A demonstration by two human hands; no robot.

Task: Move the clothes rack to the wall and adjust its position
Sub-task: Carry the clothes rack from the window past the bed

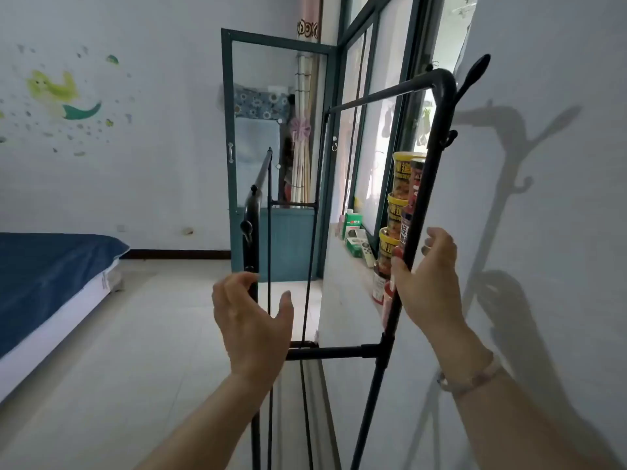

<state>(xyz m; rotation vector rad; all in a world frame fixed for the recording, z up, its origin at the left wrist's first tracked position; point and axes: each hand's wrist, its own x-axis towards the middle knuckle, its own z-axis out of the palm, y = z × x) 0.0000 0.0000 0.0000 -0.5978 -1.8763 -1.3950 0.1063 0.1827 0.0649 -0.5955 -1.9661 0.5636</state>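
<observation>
A black metal clothes rack (339, 352) stands right in front of me, its near end frame seen end on, close to the white wall (543, 164) on the right. My left hand (252, 329) is around the left upright, fingers spread and loosely curled, thumb apart. My right hand (429, 276) wraps the right upright about midway up. The top rail runs away toward the window. A hook knob sticks up at the rack's upper right corner, casting a shadow on the wall.
A windowsill (353, 266) behind the rack carries stacked yellow noodle cups (402, 184), bottles and small boxes. A green-framed door (274, 157) stands ahead. A bed with a blue cover (44, 276) lies at the left. Pale tiled floor (152, 351) lies between bed and rack.
</observation>
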